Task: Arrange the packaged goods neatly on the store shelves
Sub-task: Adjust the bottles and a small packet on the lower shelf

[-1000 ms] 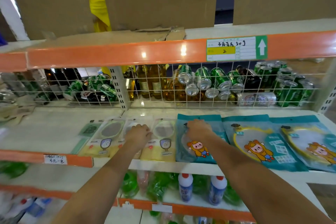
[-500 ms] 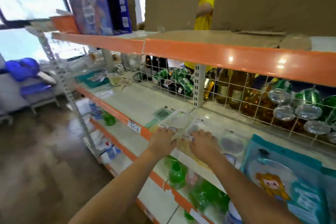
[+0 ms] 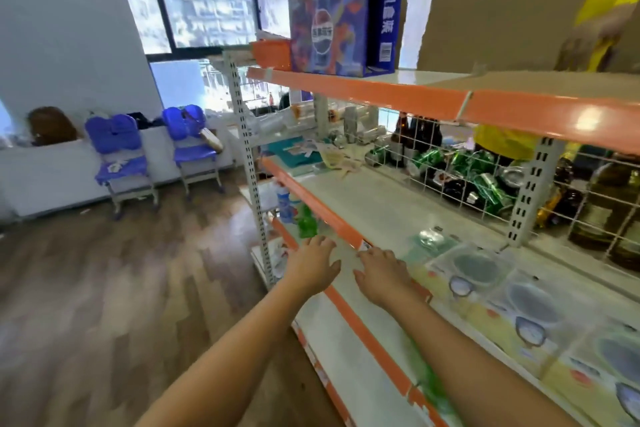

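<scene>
Flat clear-and-yellow packets (image 3: 485, 274) lie in a row on the middle shelf (image 3: 374, 198), with a small green packet (image 3: 431, 241) at the row's left end. My left hand (image 3: 313, 262) hovers in front of the shelf's orange front edge (image 3: 311, 198), fingers spread and holding nothing. Beside it, my right hand (image 3: 379, 274) is over that edge near the price label, fingers extended, also without a hold on anything. Both hands are left of the packets and apart from them.
Loose papers and a teal packet (image 3: 304, 152) lie at the shelf's far end. Cans and bottles (image 3: 478, 173) sit behind a wire grid. A blue carton (image 3: 346, 22) and cardboard (image 3: 502, 7) stand on the top shelf. Blue chairs (image 3: 121, 156) line the wall. A person in yellow (image 3: 602, 0) is behind the rack.
My view has swung left along the aisle. Both hands have come off the packets and moved left to the shelf's front edge.
</scene>
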`<state>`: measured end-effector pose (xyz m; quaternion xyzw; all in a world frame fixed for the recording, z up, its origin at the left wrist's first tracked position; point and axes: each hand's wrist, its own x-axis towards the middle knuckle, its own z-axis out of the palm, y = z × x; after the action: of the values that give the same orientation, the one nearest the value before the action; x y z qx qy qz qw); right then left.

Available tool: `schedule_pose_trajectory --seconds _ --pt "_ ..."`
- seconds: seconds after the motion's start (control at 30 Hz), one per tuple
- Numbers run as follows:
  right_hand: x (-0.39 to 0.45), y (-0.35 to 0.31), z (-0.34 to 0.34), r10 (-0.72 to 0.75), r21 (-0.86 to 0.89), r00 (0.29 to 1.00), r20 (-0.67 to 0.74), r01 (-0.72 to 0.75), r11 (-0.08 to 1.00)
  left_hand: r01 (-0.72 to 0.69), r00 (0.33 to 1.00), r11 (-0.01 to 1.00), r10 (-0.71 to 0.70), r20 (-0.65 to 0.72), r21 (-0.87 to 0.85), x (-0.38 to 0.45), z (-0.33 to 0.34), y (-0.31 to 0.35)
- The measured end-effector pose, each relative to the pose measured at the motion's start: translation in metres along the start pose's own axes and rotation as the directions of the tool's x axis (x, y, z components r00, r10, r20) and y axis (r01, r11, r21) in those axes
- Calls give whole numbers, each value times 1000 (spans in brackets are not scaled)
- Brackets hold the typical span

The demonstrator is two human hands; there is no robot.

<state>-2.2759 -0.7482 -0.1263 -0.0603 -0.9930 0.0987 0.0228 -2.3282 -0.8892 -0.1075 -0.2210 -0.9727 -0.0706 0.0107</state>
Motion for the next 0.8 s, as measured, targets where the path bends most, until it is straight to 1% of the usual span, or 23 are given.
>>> schedule_pose_trajectory --seconds 0.17,0.3,0.37,0.57,0.67,0.8 --pt "30 -48 16 -46 -5 999 27 47 999 71 997 998 -71 11 -2 3 1 -55" --pt "63 -71 29 -77 -50 997 9 77 996 107 994 994 -108 21 37 12 -7 -85" --pt "83 -81 31 -90 -59 996 5 90 994 121 992 993 -121 36 12 23 -11 -97" --pt "150 -110 33 -143 -41 989 -40 142 989 164 986 986 -164 12 -24 76 -14 -129" --pt "185 -118 39 -181 -39 983 -29 180 983 251 968 960 -252 6 -121 105 -10 -144" --pt "227 -128 38 -205 6 978 -39 205 979 327 944 925 -328 29 -194 138 -10 -165"
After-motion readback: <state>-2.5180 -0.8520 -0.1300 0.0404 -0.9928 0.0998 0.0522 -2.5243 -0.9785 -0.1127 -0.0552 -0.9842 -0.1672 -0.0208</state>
